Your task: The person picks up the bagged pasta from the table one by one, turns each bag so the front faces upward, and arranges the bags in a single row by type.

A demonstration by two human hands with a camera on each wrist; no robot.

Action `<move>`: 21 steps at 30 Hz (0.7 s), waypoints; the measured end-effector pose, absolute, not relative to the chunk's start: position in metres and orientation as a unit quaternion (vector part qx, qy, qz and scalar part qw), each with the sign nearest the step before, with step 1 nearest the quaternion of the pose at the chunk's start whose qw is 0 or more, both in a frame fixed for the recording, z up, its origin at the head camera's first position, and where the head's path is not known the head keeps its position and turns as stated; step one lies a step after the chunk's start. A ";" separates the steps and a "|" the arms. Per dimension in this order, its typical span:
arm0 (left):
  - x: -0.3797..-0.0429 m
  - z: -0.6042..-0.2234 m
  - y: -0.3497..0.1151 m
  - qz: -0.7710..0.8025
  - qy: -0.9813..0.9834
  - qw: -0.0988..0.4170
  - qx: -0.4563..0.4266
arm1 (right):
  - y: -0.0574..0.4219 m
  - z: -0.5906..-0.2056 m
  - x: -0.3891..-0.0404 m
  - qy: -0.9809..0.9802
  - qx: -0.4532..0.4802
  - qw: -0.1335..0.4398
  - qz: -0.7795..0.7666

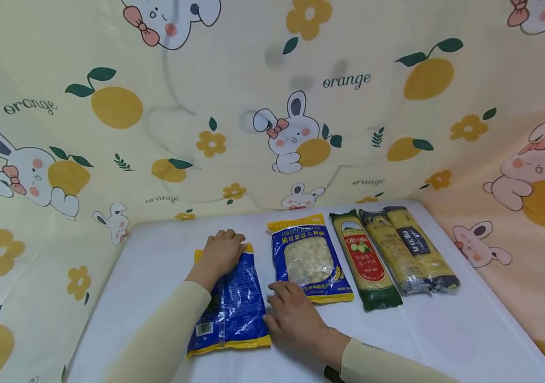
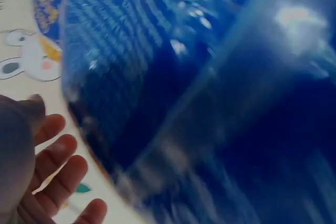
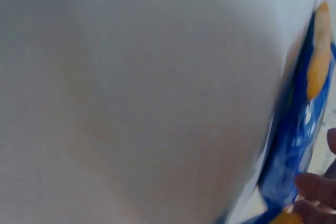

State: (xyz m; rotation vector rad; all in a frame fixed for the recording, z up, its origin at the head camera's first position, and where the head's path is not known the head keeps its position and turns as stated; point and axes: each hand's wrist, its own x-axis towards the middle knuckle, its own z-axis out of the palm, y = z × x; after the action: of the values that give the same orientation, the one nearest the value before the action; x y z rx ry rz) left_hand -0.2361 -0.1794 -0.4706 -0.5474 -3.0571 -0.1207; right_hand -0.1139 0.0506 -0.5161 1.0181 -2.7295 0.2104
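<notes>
A blue pasta bag (image 1: 234, 314) with yellow ends lies on the white table, its printed back and barcode facing up. My left hand (image 1: 222, 254) is over the upper end of this bag, its fingers relaxed and spread apart beside the blue film in the left wrist view. Beside the bag's lower right edge is my right hand (image 1: 296, 316), fingers loosely bent and thumb right at that edge. Just beyond the right fingers lies a second blue bag (image 1: 308, 258), labelled orecchiette, with pale pasta showing through its window.
Right of the bags lies a green and red Olivoila pasta pack (image 1: 365, 260). Two more long pasta packs (image 1: 392, 250) (image 1: 421, 247) lie side by side beyond it. A patterned curtain (image 1: 234, 106) with rabbits and oranges rises behind the white table (image 1: 148, 266).
</notes>
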 end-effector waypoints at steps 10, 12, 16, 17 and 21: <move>-0.250 -0.492 -0.164 -0.030 -0.986 -0.004 -0.162 | 0.044 -0.529 -0.096 -0.934 0.346 0.067 0.057; -0.249 -0.493 -0.163 -0.031 -0.986 0.001 -0.164 | 0.044 -0.530 -0.095 -0.934 0.345 0.071 0.059; -0.250 -0.498 -0.162 -0.026 -0.986 0.004 -0.165 | 0.042 -0.528 -0.093 -0.934 0.343 0.082 0.060; -0.251 -0.500 -0.163 -0.022 -0.986 0.006 -0.163 | 0.041 -0.527 -0.093 -0.934 0.343 0.085 0.058; -0.254 -0.504 -0.164 -0.013 -0.986 0.019 -0.162 | 0.039 -0.525 -0.095 -0.932 0.346 0.096 0.054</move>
State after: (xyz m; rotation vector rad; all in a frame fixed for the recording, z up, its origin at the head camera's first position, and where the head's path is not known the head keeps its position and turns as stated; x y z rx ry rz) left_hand -0.2542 -0.1645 -0.5036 -0.5039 -3.0615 -0.0413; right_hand -0.0953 0.0392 -0.5253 1.0265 -2.7610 0.1615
